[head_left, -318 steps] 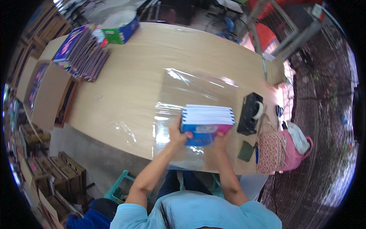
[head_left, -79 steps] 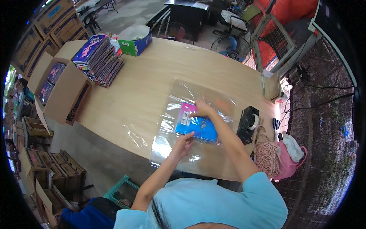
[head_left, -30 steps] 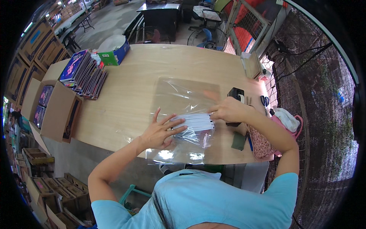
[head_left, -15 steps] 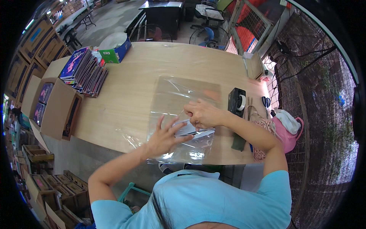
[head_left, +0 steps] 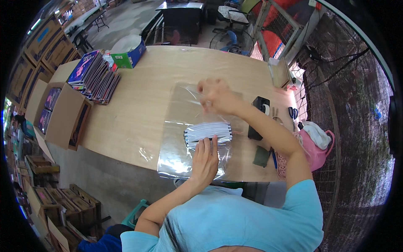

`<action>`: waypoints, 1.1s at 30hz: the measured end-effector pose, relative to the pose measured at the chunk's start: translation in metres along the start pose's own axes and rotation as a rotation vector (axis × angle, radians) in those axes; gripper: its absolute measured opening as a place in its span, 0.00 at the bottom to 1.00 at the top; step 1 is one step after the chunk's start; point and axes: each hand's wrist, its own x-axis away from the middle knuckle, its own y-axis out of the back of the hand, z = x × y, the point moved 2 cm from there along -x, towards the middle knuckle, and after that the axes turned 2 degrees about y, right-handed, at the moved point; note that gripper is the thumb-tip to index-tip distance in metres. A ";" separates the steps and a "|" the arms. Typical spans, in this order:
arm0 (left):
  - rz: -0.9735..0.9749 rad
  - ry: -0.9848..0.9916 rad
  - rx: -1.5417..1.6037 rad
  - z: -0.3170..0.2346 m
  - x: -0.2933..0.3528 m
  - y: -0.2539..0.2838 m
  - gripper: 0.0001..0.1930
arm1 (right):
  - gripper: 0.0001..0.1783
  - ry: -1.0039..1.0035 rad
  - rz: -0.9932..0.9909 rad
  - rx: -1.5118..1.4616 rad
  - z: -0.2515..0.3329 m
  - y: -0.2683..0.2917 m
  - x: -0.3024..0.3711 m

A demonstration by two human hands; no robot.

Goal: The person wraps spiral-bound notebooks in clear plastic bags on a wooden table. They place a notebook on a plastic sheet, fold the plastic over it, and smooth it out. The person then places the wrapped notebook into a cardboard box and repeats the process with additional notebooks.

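Note:
A sheet of clear plastic film [head_left: 178,107] lies on the light wooden table, its near edge reaching the table's front. On the film's area sits a low bundle of white, layered strips with dark ends [head_left: 208,131]; whether film covers it I cannot tell. My left hand [head_left: 205,159] lies with stretched fingers on the near side of this bundle. Beyond the bundle, my right hand [head_left: 220,97] is above the far part of the film, its curled fingers smeared by motion. Whether it grips anything is unclear.
To the right are a black tape dispenser [head_left: 257,126], scissors [head_left: 293,112], a dark green pouch-like piece [head_left: 261,156] and a pink bag [head_left: 315,148]. Stacked booklets [head_left: 94,77], a green-and-blue box [head_left: 129,58] and an open carton [head_left: 63,119] stand at the left.
My right hand has moved up and away from the white bundle toward the film's far edge. My left hand has shifted right and nearer, onto the bundle, which now shows more fully.

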 end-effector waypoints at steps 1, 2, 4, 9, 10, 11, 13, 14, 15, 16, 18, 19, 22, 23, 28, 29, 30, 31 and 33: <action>0.020 -0.003 -0.007 -0.001 0.001 -0.001 0.37 | 0.06 -0.124 -0.184 -0.151 -0.010 0.012 0.004; 0.039 0.020 0.014 -0.002 0.003 -0.001 0.36 | 0.06 -0.248 -0.366 -0.301 -0.020 0.031 0.012; 0.067 0.073 0.058 -0.005 0.002 0.001 0.34 | 0.07 -0.552 -0.599 -0.488 -0.044 0.050 0.053; 0.006 0.115 0.101 -0.004 -0.008 -0.011 0.37 | 0.18 -1.371 -0.372 -0.336 -0.082 -0.032 0.285; 0.028 0.120 0.120 -0.004 -0.013 -0.006 0.37 | 0.16 -1.499 -0.317 -0.400 -0.080 -0.059 0.317; 0.051 0.132 0.131 -0.003 -0.016 -0.003 0.37 | 0.14 -1.621 -0.258 -0.475 -0.079 -0.075 0.334; 0.028 0.120 0.090 0.001 -0.020 -0.007 0.37 | 0.14 -1.863 -0.407 -0.823 -0.074 -0.093 0.327; 0.017 0.112 0.087 0.003 -0.022 -0.008 0.37 | 0.14 -1.971 -0.488 -1.006 -0.070 -0.102 0.321; 0.006 0.104 0.085 0.004 -0.023 -0.009 0.37 | 0.14 -1.889 -0.533 -0.966 -0.067 -0.105 0.320; 0.012 0.097 0.056 0.004 -0.023 -0.009 0.37 | 0.14 -1.807 -0.574 -0.924 -0.064 -0.106 0.320; 0.011 0.090 0.059 0.004 -0.023 -0.008 0.37 | 0.13 -1.655 -0.618 -0.761 -0.060 -0.101 0.313; 0.011 0.088 0.059 0.004 -0.023 -0.007 0.37 | 0.12 -1.589 -0.625 -0.642 -0.053 -0.097 0.312; 0.000 0.110 0.075 0.008 -0.020 -0.013 0.37 | 0.10 -1.785 -0.734 -0.855 -0.011 -0.124 0.315; 0.005 0.113 0.082 0.008 -0.020 -0.012 0.37 | 0.09 -1.904 -0.777 -1.026 0.001 -0.138 0.314; 0.024 0.132 0.110 0.009 -0.013 -0.016 0.37 | 0.07 -1.660 -1.308 -1.911 0.039 -0.209 0.305; 0.003 0.128 0.115 0.009 -0.017 -0.019 0.37 | 0.06 -1.612 -1.253 -1.915 0.040 -0.208 0.291; 0.002 0.135 0.049 0.012 -0.017 -0.024 0.36 | 0.21 -1.497 -1.271 -1.785 0.041 -0.173 0.248; -0.015 0.145 0.049 0.012 -0.018 -0.022 0.36 | 0.22 -1.232 -1.010 -1.650 0.042 -0.118 0.208; -0.017 0.129 0.063 0.008 -0.017 -0.016 0.35 | 0.33 -0.891 -0.627 -1.438 0.042 -0.037 0.141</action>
